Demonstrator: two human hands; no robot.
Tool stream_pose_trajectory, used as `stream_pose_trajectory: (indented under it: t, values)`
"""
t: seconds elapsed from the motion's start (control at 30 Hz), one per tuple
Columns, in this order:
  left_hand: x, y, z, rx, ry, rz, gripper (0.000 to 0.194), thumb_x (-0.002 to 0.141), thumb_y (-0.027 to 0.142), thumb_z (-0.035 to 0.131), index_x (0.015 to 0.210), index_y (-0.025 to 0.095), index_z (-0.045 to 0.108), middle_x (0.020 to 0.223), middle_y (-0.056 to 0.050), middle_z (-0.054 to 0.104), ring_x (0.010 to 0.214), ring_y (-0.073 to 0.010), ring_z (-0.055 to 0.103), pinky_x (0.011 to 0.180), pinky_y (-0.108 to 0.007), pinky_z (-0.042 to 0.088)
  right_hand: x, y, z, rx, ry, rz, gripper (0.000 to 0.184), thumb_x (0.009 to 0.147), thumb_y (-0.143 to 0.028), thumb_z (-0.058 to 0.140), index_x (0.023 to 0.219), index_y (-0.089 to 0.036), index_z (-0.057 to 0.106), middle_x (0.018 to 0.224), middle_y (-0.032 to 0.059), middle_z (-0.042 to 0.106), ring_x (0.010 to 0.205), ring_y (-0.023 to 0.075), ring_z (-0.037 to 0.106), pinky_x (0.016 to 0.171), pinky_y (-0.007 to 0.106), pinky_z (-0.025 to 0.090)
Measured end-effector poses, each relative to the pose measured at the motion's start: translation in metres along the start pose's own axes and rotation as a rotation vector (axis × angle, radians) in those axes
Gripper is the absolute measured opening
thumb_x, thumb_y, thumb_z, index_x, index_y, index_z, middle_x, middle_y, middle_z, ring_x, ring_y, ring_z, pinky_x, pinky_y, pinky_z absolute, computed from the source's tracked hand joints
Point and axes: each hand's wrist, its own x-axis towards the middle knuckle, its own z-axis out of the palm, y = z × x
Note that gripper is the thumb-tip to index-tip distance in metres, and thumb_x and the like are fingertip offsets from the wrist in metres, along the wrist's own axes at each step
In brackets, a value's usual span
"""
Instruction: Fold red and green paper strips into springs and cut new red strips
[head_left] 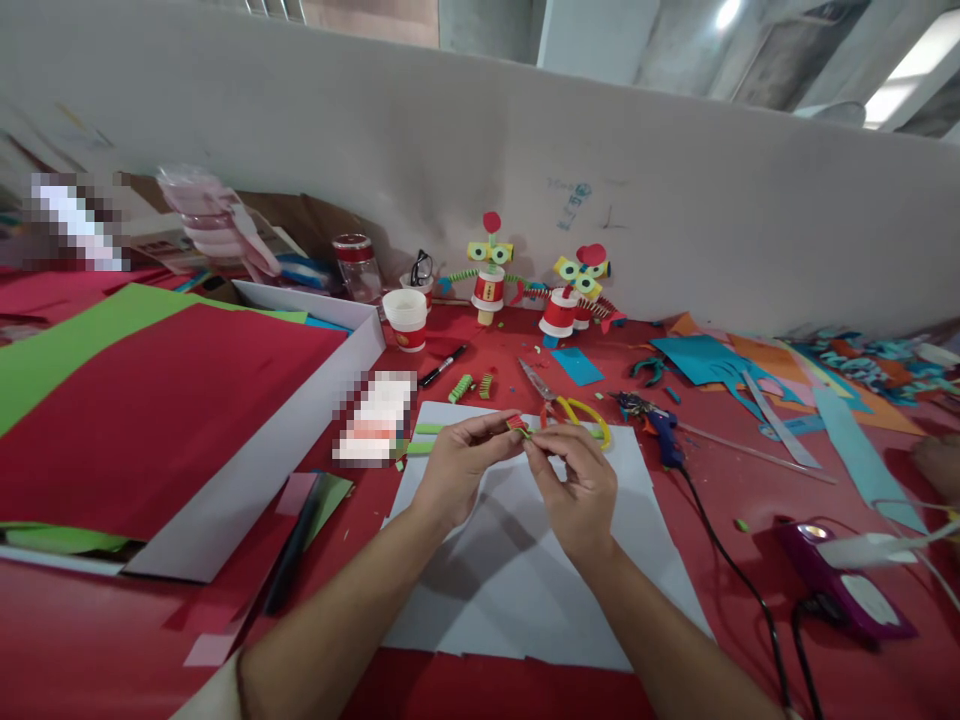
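1. Left hand (457,470): thumb and forefinger pinch the red part of a small folded strip (515,423).
2. Right hand (577,490): thumb and fingertips close on the strip's green end; exact finger contact too small to make out.
3. Folded strip: red and green, between the two hands, raised over the top part of the white sheet (525,600).
4. Handling (judged): looks like paper, so very light, soft across its faces, stiffer at the creases; easily crushed or sprung open, little slip expected. Best hold: light fingertip pinch on the flat stacked folds, second pinch near the loose end; avoid squeezing across the pleats.
5. Green strips (429,430) lie across the sheet's top, left of the hands.
6. Just beyond the sheet: a green folded spring (461,388) and a red-green one (486,386), near each other. Scissors (553,400) just beyond the right hand, yellow-handled.
7. Right of the sheet: glue gun (664,432), its cord running down the desk (525,690).
8. Farther out: two cup figures (489,288) by the wall with pleated arms; box (255,455) of coloured sheets at left.
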Motion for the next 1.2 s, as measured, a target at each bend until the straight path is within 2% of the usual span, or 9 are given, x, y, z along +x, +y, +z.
stream_pose_trajectory:
  t: [0.1, 0.17, 0.3, 0.43, 0.6, 0.8, 0.87, 1.03, 1.2]
  values:
    - [-0.001, 0.000, 0.001, 0.000, -0.003, 0.013, 0.028, 0.059, 0.022, 0.081, 0.086, 0.018, 0.075, 0.084, -0.004, 0.073, 0.078, -0.0143, 0.064, 0.081, -0.030, 0.051, -0.001, 0.000, 0.001, -0.019, 0.014, -0.043, 0.007, 0.080, -0.020, 0.062, 0.081, -0.025, 0.067, 0.083, 0.0047, 0.066, 0.083, 0.0202, 0.062, 0.080, 0.040, 0.051]
    - [-0.001, 0.000, 0.001, 0.010, -0.005, 0.025, 0.026, 0.060, 0.021, 0.080, 0.086, 0.018, 0.075, 0.083, -0.004, 0.073, 0.077, -0.0144, 0.064, 0.080, -0.030, 0.051, -0.001, 0.000, 0.002, 0.046, 0.006, 0.068, 0.004, 0.080, -0.022, 0.062, 0.079, -0.024, 0.065, 0.083, 0.0046, 0.064, 0.081, 0.0196, 0.061, 0.076, 0.038, 0.052]
    - [-0.001, -0.002, 0.000, 0.025, -0.031, 0.037, 0.021, 0.063, 0.020, 0.078, 0.083, 0.016, 0.074, 0.077, -0.003, 0.072, 0.073, -0.0135, 0.064, 0.079, -0.030, 0.052, 0.004, 0.004, 0.005, 0.335, -0.109, 0.450, 0.011, 0.082, -0.029, 0.060, 0.074, -0.020, 0.061, 0.069, 0.0006, 0.060, 0.064, 0.0139, 0.057, 0.061, 0.029, 0.049]
    - [0.000, -0.003, -0.001, 0.025, -0.012, 0.051, 0.021, 0.063, 0.020, 0.077, 0.084, 0.016, 0.074, 0.075, -0.002, 0.071, 0.069, -0.0121, 0.063, 0.075, -0.029, 0.052, 0.006, 0.006, 0.006, 0.422, -0.114, 0.500, 0.009, 0.079, -0.029, 0.064, 0.079, -0.020, 0.064, 0.070, -0.0006, 0.063, 0.065, 0.0130, 0.058, 0.063, 0.027, 0.049]
    - [-0.001, 0.000, 0.000, 0.042, 0.003, 0.075, 0.016, 0.064, 0.020, 0.076, 0.079, 0.016, 0.074, 0.072, -0.001, 0.069, 0.066, -0.0108, 0.060, 0.072, -0.028, 0.051, 0.003, 0.005, 0.006, 0.276, -0.130, 0.351, 0.006, 0.081, -0.027, 0.063, 0.084, -0.023, 0.067, 0.078, 0.0013, 0.065, 0.068, 0.0144, 0.060, 0.063, 0.029, 0.051]
    - [-0.001, 0.001, 0.001, -0.043, 0.015, 0.054, 0.020, 0.062, 0.019, 0.078, 0.081, 0.015, 0.074, 0.077, -0.003, 0.071, 0.072, -0.0123, 0.062, 0.075, -0.027, 0.051, 0.001, 0.003, 0.008, -0.130, 0.004, -0.257, 0.023, 0.083, -0.009, 0.058, 0.096, -0.026, 0.068, 0.086, 0.0044, 0.065, 0.081, 0.0172, 0.062, 0.075, 0.034, 0.054]
    - [0.000, 0.002, -0.001, -0.083, -0.012, 0.053, 0.022, 0.061, 0.018, 0.078, 0.083, 0.015, 0.074, 0.079, -0.003, 0.072, 0.073, -0.0124, 0.063, 0.075, -0.026, 0.051, -0.001, 0.003, 0.007, -0.191, 0.003, -0.377, 0.033, 0.082, -0.005, 0.057, 0.107, -0.026, 0.066, 0.089, 0.0055, 0.064, 0.084, 0.0174, 0.062, 0.076, 0.035, 0.054]
    - [0.003, 0.004, -0.006, -0.175, -0.082, 0.041, 0.025, 0.064, 0.017, 0.078, 0.088, 0.016, 0.074, 0.082, -0.004, 0.074, 0.075, -0.0116, 0.065, 0.075, -0.023, 0.050, -0.007, 0.007, 0.005, -0.266, -0.074, -0.471, 0.058, 0.081, -0.001, 0.055, 0.133, -0.027, 0.049, 0.106, 0.0094, 0.058, 0.098, 0.0197, 0.058, 0.079, 0.034, 0.055]
    - [0.002, 0.009, -0.007, -0.257, -0.114, 0.024, 0.026, 0.060, 0.015, 0.080, 0.086, 0.016, 0.075, 0.081, -0.005, 0.075, 0.075, -0.0119, 0.067, 0.073, -0.020, 0.051, -0.011, 0.010, 0.001, -0.297, -0.160, -0.509, 0.064, 0.082, -0.002, 0.053, 0.139, -0.027, 0.041, 0.114, 0.0120, 0.052, 0.105, 0.0219, 0.055, 0.081, 0.035, 0.054]
